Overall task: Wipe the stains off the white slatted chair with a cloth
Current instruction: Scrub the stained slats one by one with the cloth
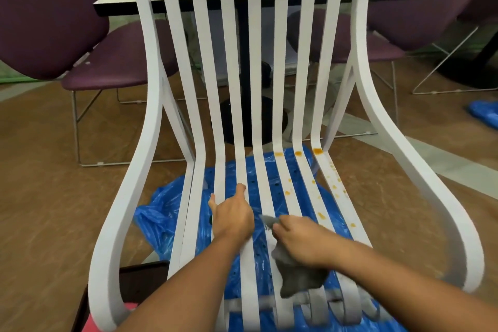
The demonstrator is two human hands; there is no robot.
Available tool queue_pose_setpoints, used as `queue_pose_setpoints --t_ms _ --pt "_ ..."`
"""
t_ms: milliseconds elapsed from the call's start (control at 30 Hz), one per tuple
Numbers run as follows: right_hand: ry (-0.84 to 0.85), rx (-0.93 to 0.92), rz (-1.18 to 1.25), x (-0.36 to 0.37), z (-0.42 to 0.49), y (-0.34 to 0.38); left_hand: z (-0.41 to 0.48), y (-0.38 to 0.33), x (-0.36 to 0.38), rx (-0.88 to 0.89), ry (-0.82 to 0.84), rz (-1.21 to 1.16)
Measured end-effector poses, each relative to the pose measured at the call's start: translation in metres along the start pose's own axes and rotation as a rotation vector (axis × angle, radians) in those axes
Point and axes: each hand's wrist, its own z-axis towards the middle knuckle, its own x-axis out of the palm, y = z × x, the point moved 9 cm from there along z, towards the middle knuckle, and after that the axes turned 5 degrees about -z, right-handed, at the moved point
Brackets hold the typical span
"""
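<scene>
A white slatted chair (pixel 253 94) with curved armrests and long vertical slats fills the middle of the view, standing on a crumpled blue plastic sheet (pixel 161 213) spread over a brown wood-patterned floor (pixel 48 170). Orange stains (pixel 318 151) sit at the bend where the backrest meets the seat, on the three slats nearest the right side, and smaller orange spots (pixel 334 186) are scattered down those same seat slats toward the front. The left hand (pixel 231 215) rests on the seat slats left of centre, fingers loosely spread and pressing on the slats, holding nothing. Just beside it, the right hand (pixel 301 242) is closed around a crumpled grey cloth (pixel 296 275); a bit of the fabric pokes out past the fingertips while the bulk hangs below the wrist, lying against the seat slats near the front edge. The cloth is apart from the larger stains at the bend. Behind the chair stands a pale-topped table with a dark edge (pixel 121 4) on a black pedestal base, with purple padded chairs on thin metal legs (pixel 102 67) on either side. Another patch of blue plastic (pixel 485 113) lies at the right edge. No brand, label or legible writing shows anywhere.
</scene>
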Motion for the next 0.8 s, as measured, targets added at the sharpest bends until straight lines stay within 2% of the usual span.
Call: queue_pose_setpoints --t_ms 67,167,233,333,433,600,700,800 --pt "-0.035 -0.003 0.444 -0.016 -0.003 -0.017 0.0 -0.001 0.001 0.013 0.003 0.014" --pt "-0.045 0.128 1.022 -0.02 0.001 -0.051 0.001 0.0 0.001 0.016 -0.009 0.024" --pt "-0.053 0.187 1.223 -0.021 0.008 -0.064 0.002 0.0 0.002 0.013 -0.008 0.026" --pt "-0.023 0.159 1.46 -0.028 0.012 -0.063 0.002 0.0 0.001 0.018 -0.011 0.032" --pt "0.025 0.085 1.659 -0.036 0.015 -0.059 0.002 0.0 0.001 0.02 -0.015 0.018" --pt "0.055 0.008 1.713 -0.032 0.027 -0.059 0.001 0.0 -0.001 0.008 -0.024 0.008" --pt "-0.01 -0.049 1.729 -0.036 0.037 -0.064 0.0 -0.002 -0.002 0.02 -0.024 0.01" --pt "-0.106 -0.012 1.823 -0.038 0.048 -0.079 0.0 -0.002 -0.002 0.022 -0.026 0.003"
